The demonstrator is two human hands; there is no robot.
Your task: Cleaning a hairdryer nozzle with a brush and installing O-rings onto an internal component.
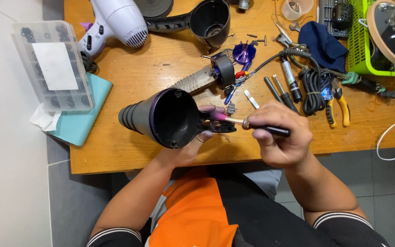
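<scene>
My left hand (pixel 193 146) grips a dark purple hair dryer shell (pixel 161 116) from below, its open hollow side facing up and its ribbed nozzle pointing left. My right hand (pixel 282 137) is closed around a black-handled tool (pixel 264 128) whose metal tip points left into the shell's handle end. The heating coil and motor unit (pixel 209 75) with loose wires lies on the wooden table (pixel 129 82) just beyond, next to a purple fan blade (pixel 244 52).
A white hair dryer (pixel 115 20) and another dark shell half (pixel 206 20) lie at the back. A clear parts box (pixel 53 64) rests on a teal pad at left. Screwdrivers, a coiled black cord (pixel 314 84), yellow-handled pliers (pixel 339 105), a blue cloth and a green basket (pixel 362 41) fill the right.
</scene>
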